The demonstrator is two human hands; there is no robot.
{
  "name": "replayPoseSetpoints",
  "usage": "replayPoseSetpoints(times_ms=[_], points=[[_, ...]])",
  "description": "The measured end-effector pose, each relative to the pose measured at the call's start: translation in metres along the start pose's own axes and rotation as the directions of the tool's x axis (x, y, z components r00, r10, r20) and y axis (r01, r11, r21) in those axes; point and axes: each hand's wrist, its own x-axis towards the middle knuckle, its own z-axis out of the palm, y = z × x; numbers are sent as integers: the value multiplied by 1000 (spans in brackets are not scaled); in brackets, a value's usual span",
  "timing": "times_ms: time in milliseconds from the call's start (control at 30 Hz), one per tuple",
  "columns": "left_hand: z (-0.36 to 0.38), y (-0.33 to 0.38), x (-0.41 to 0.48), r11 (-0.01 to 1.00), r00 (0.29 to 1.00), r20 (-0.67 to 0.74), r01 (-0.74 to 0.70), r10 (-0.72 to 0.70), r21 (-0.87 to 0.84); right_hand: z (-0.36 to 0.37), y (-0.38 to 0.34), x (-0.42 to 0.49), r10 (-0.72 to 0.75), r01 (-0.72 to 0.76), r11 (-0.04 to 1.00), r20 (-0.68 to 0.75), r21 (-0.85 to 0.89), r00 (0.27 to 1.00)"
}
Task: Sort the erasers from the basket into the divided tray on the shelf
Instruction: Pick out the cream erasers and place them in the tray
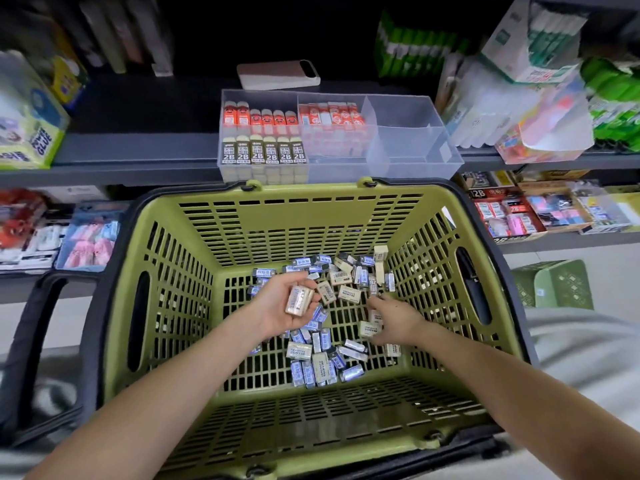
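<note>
A green slotted basket [304, 216] holds a heap of loose erasers [322, 362], some cream, some blue and white. My left hand [280, 306] is palm up inside it, fingers curled under a cream eraser [298, 299]. My right hand [394, 318] reaches down into the heap beside it, its fingers pinching another cream eraser [370, 329]. On the shelf behind stands the clear divided tray [412, 147]. Its left part holds orange erasers [259, 119] and 2B erasers [263, 152]; the middle holds red and white ones [330, 116]; the right compartments hold nothing.
A flat pinkish box [277, 75] lies behind the tray. Glue packs [27, 133] stand at the shelf's left, bagged stationery [533, 109] at its right. The lower shelf carries more eraser boxes [512, 216]. A green stool [554, 284] stands on the floor at right.
</note>
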Motion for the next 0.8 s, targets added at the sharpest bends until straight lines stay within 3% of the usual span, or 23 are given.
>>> replayPoseSetpoints(times_ms=[100, 233, 333, 400, 467, 500, 533, 600, 700, 800], points=[[-1, -5, 3, 999, 1000, 2, 31, -31, 14, -17, -20, -3, -23, 54, 976, -149, 211, 989], [1, -12, 6, 994, 994, 60, 96, -93, -42, -34, -71, -13, -152, 282, 886, -344, 369, 926], [5, -13, 2, 981, 989, 86, 131, -119, -145, -33, -95, -17, -258, 370, 861, -327, 349, 909], [7, -12, 0, 967, 987, 125, 130, -105, -220, -34, -96, -16, -269, 377, 771, -274, 514, 923], [6, -9, -1, 956, 983, 166, 121, -78, -268, -36, -87, -10, -157, 336, 623, -308, 706, 938], [5, -7, -2, 958, 981, 179, 121, -75, -262, -35, -80, -3, -71, 309, 647, -349, 697, 934], [4, -6, -2, 962, 982, 176, 117, -74, -248, -34, -70, 4, -1, 248, 756, -378, 606, 926], [1, -5, -1, 974, 990, 124, 88, -64, -207, -29, -53, 15, 45, 79, 947, -371, 313, 927], [-6, -3, 1, 991, 999, 28, 42, -38, -127, -13, -42, 24, 16, -19, 1000, -277, -10, 961], [-10, -1, 0, 1000, 998, -64, -19, 18, -15, -1, -40, 27, 41, -57, 996, -219, -67, 975]])
